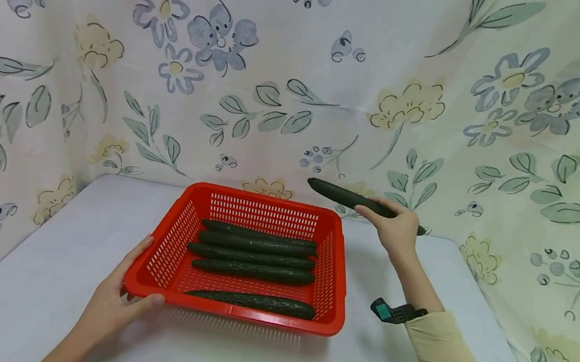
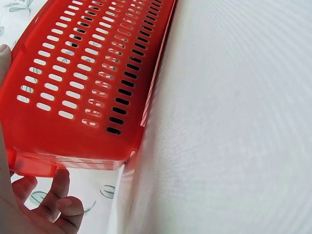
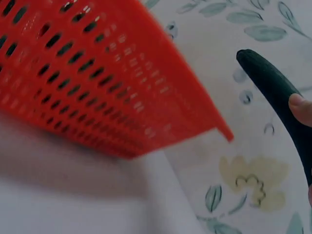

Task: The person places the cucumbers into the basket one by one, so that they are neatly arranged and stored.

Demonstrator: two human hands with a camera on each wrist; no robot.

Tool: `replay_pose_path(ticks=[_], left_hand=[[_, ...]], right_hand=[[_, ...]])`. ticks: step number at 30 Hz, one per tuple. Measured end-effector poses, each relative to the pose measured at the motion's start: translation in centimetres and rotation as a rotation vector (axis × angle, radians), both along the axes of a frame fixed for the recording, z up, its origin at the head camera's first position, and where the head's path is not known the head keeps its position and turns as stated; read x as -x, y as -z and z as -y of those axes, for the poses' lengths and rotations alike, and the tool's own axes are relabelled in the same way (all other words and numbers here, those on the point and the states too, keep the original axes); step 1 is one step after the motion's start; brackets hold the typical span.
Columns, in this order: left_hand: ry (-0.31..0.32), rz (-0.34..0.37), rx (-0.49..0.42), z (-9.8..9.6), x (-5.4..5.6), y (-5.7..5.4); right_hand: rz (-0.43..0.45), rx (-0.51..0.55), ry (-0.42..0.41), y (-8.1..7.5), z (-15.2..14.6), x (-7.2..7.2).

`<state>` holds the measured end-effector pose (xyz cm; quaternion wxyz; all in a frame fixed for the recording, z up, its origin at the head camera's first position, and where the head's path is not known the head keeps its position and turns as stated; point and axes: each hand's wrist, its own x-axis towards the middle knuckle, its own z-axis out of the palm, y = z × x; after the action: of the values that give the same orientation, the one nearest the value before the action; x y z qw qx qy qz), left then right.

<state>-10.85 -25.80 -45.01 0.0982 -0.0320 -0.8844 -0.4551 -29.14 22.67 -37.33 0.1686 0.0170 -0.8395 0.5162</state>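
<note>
My right hand [image 1: 398,231] holds a long dark green cucumber [image 1: 338,193] in the air, beyond the back right corner of a red plastic basket [image 1: 339,273]. Thumb and fingers pinch it toward its right end, and its left end points at the basket. In the right wrist view part of this cucumber [image 3: 268,78] shows beside the basket wall. Several more cucumbers [image 1: 255,257] lie crosswise in the basket, one of them [image 1: 263,304] apart along the front wall. With my left hand [image 1: 115,298] I grip the basket's front left corner, the thumb at its front rim and fingers along the left side.
The basket stands on a white-covered table [image 1: 68,237]. Behind and at both sides hangs a floral cloth [image 1: 302,85]. A dark band with a teal part [image 1: 396,312] sits on the right wrist.
</note>
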Motion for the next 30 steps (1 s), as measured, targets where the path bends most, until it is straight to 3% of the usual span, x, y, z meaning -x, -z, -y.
replay_pose_path(ticks=[5,12,23,30], left_hand=[[-0.009,-0.029,0.012,0.1,-0.1,0.3],[0.018,-0.086,-0.015,0.1,0.0,0.4],[0.018,-0.106,-0.028,0.2,0.2,0.5],[0.017,-0.087,-0.023,0.0,0.1,0.6]], right_hand=[[-0.036,-0.005,-0.078,-1.3,3.1,1.1],[-0.041,0.000,-0.102,-2.5,6.7,1.9],[-0.050,0.047,-0.133,-3.6,12.3,1.4],[-0.074,0.082,-0.171,-3.4,15.6,0.7]])
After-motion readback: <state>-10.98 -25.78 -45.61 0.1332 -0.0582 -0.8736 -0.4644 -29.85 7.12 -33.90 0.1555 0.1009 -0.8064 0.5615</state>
